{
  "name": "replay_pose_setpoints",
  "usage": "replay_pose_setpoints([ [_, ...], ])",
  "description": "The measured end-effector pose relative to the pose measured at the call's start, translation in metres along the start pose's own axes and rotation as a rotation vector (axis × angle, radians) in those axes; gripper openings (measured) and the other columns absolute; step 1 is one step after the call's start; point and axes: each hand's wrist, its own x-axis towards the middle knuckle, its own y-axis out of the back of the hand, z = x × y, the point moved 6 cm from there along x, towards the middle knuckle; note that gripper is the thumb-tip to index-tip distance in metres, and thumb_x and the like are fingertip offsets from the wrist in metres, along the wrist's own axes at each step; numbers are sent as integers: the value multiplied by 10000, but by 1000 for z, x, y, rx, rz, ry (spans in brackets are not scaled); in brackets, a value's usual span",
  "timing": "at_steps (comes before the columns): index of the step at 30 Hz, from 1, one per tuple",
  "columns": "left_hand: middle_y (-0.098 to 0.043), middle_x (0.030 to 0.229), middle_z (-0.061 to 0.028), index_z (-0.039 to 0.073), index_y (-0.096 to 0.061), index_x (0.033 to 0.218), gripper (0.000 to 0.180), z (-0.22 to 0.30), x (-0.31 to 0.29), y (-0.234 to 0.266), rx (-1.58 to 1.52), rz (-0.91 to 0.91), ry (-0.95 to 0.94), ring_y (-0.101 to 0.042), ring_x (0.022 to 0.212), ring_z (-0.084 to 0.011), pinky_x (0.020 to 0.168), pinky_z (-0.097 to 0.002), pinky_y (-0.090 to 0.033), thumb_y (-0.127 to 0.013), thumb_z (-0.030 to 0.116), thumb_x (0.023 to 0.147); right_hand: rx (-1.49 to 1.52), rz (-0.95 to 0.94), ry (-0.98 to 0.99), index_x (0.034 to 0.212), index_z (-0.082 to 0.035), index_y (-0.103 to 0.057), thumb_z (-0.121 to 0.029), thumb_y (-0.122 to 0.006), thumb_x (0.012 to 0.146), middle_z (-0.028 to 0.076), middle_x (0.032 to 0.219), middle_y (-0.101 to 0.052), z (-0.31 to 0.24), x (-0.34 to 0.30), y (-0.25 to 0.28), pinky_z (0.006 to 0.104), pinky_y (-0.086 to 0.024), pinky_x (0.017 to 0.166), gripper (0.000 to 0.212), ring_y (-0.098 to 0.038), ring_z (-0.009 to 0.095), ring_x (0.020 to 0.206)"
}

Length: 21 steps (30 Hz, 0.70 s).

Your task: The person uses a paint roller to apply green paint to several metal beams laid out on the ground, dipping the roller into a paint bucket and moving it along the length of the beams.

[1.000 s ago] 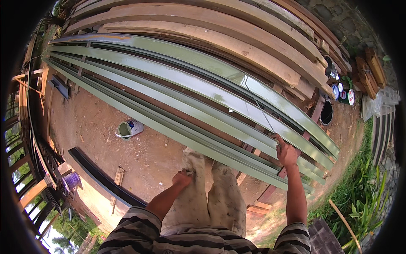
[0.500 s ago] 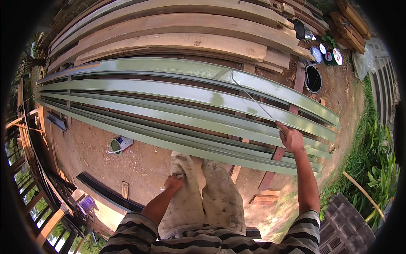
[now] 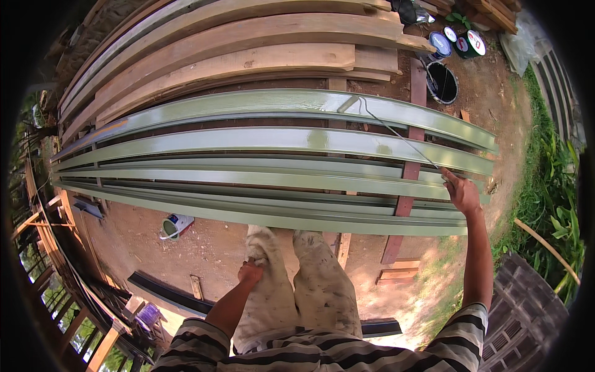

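Observation:
My right hand is closed around the handle end of a paint roller, above the right part of the beams. The long bent wire reaches up and left to a slim roller head, which rests on the wet-looking green face of the farthest beam. Nearer to me lies a second green beam with glossy patches, and further green beams run parallel to it. Down by my left knee, my left hand is closed on the cloth of my stained trouser leg.
Reddish crosspieces support the beams. Stacked timber lies beyond them. At the far right stand a black bucket and several paint cans. A tipped paint bucket and a dark channel lie on the ground.
My right hand has moved right, drawing the roller head rightward along the farthest beam. The whole view has shifted a little. My left hand stays at the trouser leg.

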Motion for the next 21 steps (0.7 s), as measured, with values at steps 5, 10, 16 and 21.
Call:
replay_pose_setpoints([
  [5, -558, 1430, -222, 146, -499, 1459, 712, 1, 2, 1, 12, -9, 23, -597, 1286, -409, 1061, -499, -491, -629, 561, 896, -1, -80, -224, 1446, -320, -587, -221, -642, 982, 160, 1059, -756, 94, -69, 41, 512, -567, 784, 477, -709, 414, 933],
  [10, -567, 1417, -227, 149, -508, 1453, 705, 1, 2, 15, -2, 4, -3, -602, 1277, -414, 1056, -504, -494, -641, 553, 891, -81, -19, -168, 1435, -270, -600, -141, -641, 970, 182, 1009, -751, 143, -97, 100, 511, -547, 763, 485, -697, 423, 901],
  [16, -573, 1413, -230, 148, -512, 1454, 696, -2, 2, 16, -3, 11, 13, -603, 1278, -411, 1051, -503, -498, -639, 536, 891, -232, -173, -177, 1420, -247, -617, -166, -647, 960, 194, 931, -740, 145, -75, 149, 515, -543, 763, 469, -682, 419, 849],
  [21, -574, 1412, -228, 156, -509, 1460, 693, -2, 11, 6, -27, -8, 6, -602, 1278, -413, 1052, -508, -496, -639, 529, 890, -306, -169, 6, 1411, -273, -633, -169, -652, 954, 154, 915, -750, 83, -22, 152, 492, -559, 757, 469, -704, 384, 828],
])
